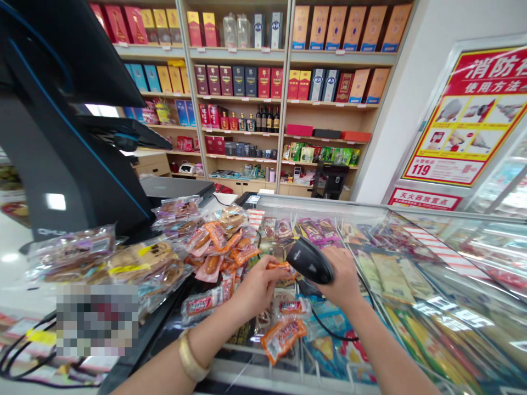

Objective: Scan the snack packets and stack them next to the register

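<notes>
In my right hand (342, 274) is a black barcode scanner (309, 260), its head tilted up toward the left. Just left of it, my left hand (260, 288) pinches a small orange snack packet (284, 269) close to the scanner. Below my hands, an orange packet (283, 339) and a clear-and-red sausage packet (293, 307) lie on the glass freezer top. More sausage packets (206, 302) are by my left forearm. Behind them rises a heap of orange-wrapped sausages (220, 244).
Clear packs of flat snacks (144, 260) are piled at the left beside a black checkout terminal (82, 148). A black cable (335, 333) loops over the freezer glass (411, 219), with ice creams beneath. Shelves (239, 52) of boxed bottles stand behind; a red-and-yellow sign (465, 120) is at right.
</notes>
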Demonstrator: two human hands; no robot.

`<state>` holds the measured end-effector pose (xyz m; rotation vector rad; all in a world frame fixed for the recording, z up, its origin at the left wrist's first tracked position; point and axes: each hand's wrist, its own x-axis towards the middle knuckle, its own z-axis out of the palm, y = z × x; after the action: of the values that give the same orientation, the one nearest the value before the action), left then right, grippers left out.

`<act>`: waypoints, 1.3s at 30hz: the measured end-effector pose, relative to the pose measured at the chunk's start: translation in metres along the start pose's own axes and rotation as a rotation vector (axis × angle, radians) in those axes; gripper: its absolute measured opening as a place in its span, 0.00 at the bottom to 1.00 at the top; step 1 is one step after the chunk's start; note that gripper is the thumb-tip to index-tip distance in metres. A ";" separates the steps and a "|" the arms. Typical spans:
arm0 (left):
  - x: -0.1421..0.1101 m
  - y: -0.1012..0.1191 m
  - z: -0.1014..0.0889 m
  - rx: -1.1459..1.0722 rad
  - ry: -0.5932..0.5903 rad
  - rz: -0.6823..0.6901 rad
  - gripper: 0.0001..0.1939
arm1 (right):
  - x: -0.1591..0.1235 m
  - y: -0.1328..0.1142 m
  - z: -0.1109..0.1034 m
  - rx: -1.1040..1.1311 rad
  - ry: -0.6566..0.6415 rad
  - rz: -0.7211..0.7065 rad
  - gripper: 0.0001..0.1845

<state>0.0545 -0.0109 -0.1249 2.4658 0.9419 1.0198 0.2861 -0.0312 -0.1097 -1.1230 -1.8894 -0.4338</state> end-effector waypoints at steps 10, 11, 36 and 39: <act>0.009 -0.006 -0.041 0.080 0.422 -0.111 0.17 | 0.001 -0.002 0.000 -0.009 -0.065 -0.002 0.09; 0.009 -0.007 -0.042 0.091 0.432 -0.109 0.17 | 0.001 -0.002 0.000 -0.012 -0.083 -0.010 0.09; 0.007 -0.031 -0.077 0.591 0.704 -0.379 0.13 | -0.001 -0.001 0.003 -0.004 -0.121 -0.033 0.07; 0.008 -0.029 -0.076 0.578 0.715 -0.395 0.13 | -0.001 -0.001 0.003 -0.001 -0.113 -0.031 0.07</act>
<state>-0.0094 0.0184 -0.0826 2.1345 2.0977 1.6919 0.2843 -0.0300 -0.1125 -1.1407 -2.0071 -0.3954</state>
